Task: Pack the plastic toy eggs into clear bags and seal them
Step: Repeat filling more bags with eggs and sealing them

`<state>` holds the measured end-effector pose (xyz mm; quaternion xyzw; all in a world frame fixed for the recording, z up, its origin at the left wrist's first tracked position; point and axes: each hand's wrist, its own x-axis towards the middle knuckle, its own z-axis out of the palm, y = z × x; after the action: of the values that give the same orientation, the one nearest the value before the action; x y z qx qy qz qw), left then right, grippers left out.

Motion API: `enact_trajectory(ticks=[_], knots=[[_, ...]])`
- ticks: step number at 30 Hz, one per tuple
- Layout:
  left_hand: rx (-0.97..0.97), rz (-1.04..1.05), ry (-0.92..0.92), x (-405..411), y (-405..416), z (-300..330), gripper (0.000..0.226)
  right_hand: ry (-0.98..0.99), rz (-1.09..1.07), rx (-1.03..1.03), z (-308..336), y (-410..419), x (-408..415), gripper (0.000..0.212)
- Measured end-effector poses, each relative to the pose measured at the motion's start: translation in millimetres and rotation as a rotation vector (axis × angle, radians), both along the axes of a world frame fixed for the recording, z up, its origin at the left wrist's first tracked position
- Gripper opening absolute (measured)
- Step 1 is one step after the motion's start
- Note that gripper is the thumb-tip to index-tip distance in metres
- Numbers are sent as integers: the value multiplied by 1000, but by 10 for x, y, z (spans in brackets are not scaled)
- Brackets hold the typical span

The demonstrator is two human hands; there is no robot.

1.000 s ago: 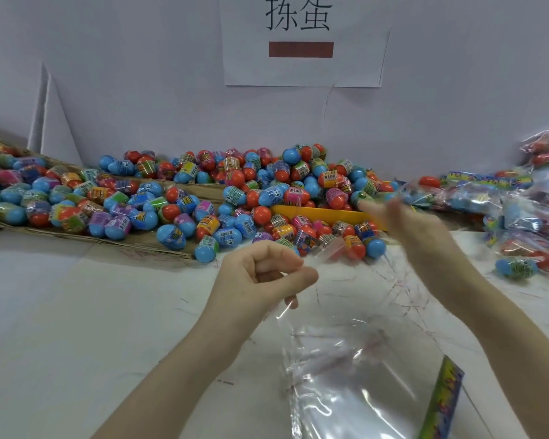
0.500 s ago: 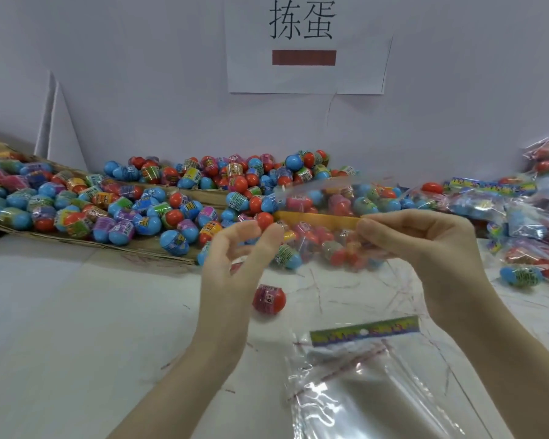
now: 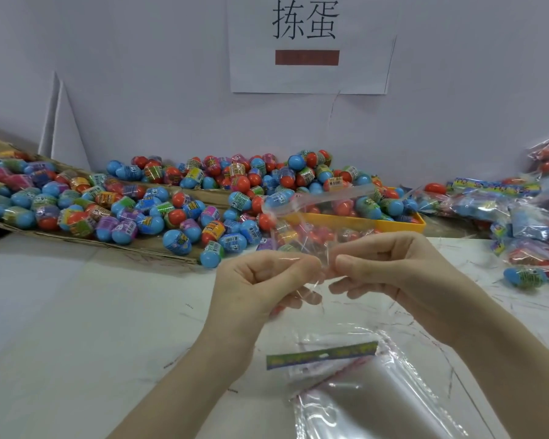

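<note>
Your left hand (image 3: pixel 260 280) and right hand (image 3: pixel 390 270) are raised together above the desk (image 3: pixel 76 327), fingers curled, each pinching the same clear bag (image 3: pixel 317 223) between thumb and fingertips; the two thumbs nearly meet. The bag stands up from your grip, its upper edge lifted in front of the toy eggs (image 3: pixel 178 204). Whether it holds an egg cannot be told. The eggs lie heaped on flattened cardboard (image 3: pixel 86 240) and in a yellow tray (image 3: pixel 362 222) along the wall. A stack of empty bags (image 3: pixel 371 403) with a printed header strip (image 3: pixel 322 354) lies on the desk below your right wrist. Filled bags (image 3: pixel 520 217) are piled at the right edge.
</note>
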<state>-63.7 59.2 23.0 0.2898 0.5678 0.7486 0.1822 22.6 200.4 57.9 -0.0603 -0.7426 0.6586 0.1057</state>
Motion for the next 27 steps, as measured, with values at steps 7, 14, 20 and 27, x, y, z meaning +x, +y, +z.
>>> enact_trajectory(ticks=[7, 14, 20, 27], knots=[[134, 496, 318, 54, -23, -21, 12, 360, -545, 298, -62, -148, -52, 32], [-29, 657, 1028, 82, -24, -115, 23, 284, -158, 370, -153, -500, -62, 53], [43, 430, 1014, 87, -57, -39, 34, 262, -185, -66, -101, -368, -88, 32], [-119, 71, -24, -186, -59, 72, 31, 97, -76, -15, -31, -238, -43, 21]])
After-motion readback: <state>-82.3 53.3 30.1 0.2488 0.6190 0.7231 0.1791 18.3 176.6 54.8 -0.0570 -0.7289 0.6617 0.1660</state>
